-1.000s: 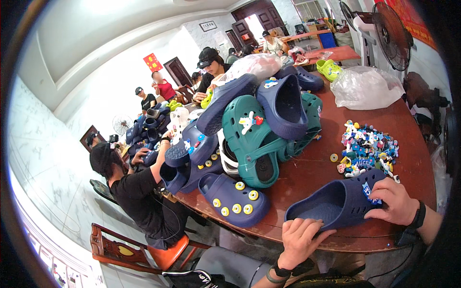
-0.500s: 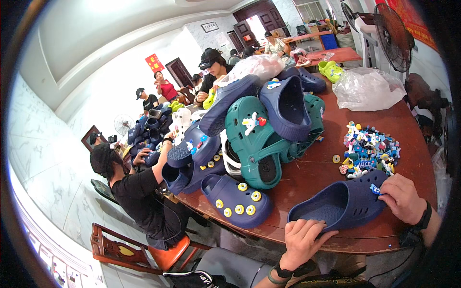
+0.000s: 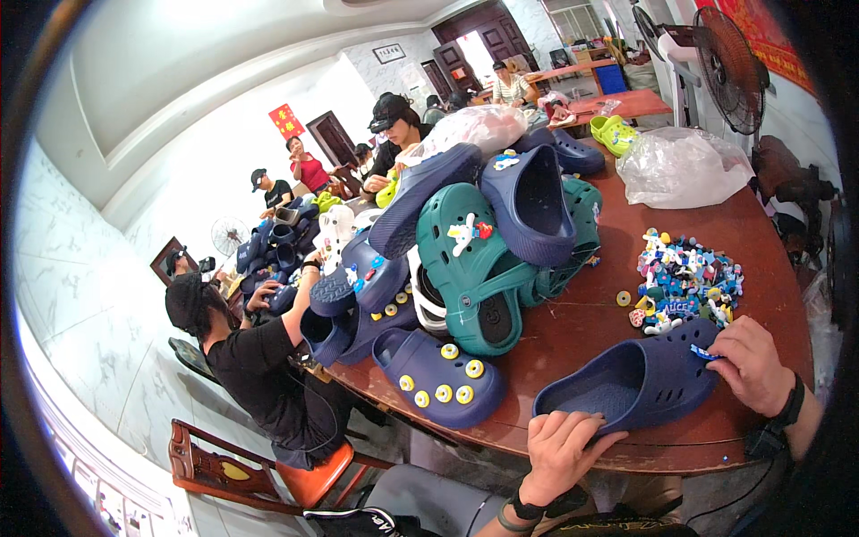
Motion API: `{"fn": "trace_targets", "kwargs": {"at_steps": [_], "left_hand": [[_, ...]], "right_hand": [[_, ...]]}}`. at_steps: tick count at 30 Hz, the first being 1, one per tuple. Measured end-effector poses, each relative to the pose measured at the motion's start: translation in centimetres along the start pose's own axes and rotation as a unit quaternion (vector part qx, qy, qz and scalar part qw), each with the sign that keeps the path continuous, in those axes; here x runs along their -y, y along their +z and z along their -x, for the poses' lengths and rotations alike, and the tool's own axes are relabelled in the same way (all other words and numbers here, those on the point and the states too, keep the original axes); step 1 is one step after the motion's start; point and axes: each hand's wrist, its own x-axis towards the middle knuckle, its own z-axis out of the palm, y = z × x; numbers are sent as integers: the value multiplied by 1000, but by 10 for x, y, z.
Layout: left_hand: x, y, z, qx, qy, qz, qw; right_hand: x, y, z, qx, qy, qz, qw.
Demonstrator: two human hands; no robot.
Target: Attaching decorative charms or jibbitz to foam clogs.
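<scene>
At the near edge of the table (image 3: pixel 573 336) I have the navy clog (image 3: pixel 673 376), likely light, springy foam, best held by its rim. The left hand (image 3: pixel 565 455) grips that rim; the right hand (image 3: pixel 752 367) pinches the blue charm (image 3: pixel 703 353), probably bendy rubber, best taken edgewise.

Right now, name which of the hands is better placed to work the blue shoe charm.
Probably the right hand: it pinches the blue shoe charm at the toe of the navy clog. The left hand grips the clog's near rim toward the heel, away from the charm.
</scene>
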Motion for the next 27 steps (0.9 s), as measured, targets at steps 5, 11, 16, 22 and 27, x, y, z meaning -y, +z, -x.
{"fn": "trace_targets", "kwargs": {"at_steps": [5,11,16,22,27], "left_hand": [[0,-1,0,4,-3,-3,1000],[0,0,1,6,-6,-7,1000],[0,1,1,7,-7,-3,1000],[0,1,2,6,-6,-4,1000],[-1,1,1,5,-6,-13,1000]], "right_hand": [[-1,-2,-1,3,1,-3,1000],[1,-4,-2,6,1,-7,1000],[0,-3,-2,9,-1,-16,1000],[-2,-3,0,12,2,-19,1000],[0,-5,-2,7,-10,-25,1000]]}}
